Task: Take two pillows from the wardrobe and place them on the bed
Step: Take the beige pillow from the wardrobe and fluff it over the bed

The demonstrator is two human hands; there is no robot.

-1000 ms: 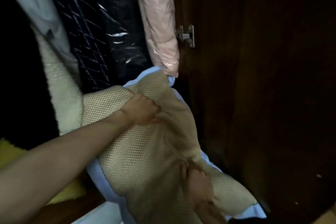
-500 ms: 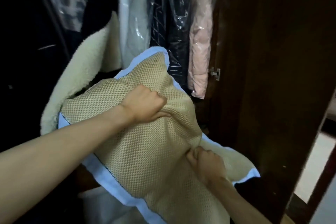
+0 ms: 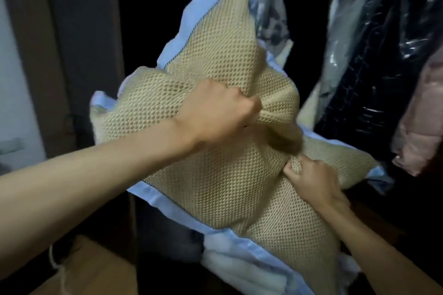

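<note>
Dark wardrobe behind, your left hand (image 3: 213, 112) bunches the mesh at the pillow (image 3: 215, 175) middle and your right hand (image 3: 314, 182) pinches a fold lower right, holding it aloft; it looks light and floppy, so grip fistfuls, not edges.

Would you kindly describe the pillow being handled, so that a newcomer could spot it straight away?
Start at the open wardrobe with garments hanging in clear plastic covers. In front of them, the left hand and right hand bunch up a pillow. Its beige honeycomb mesh face and pale blue border set it apart from the clothes.
</note>
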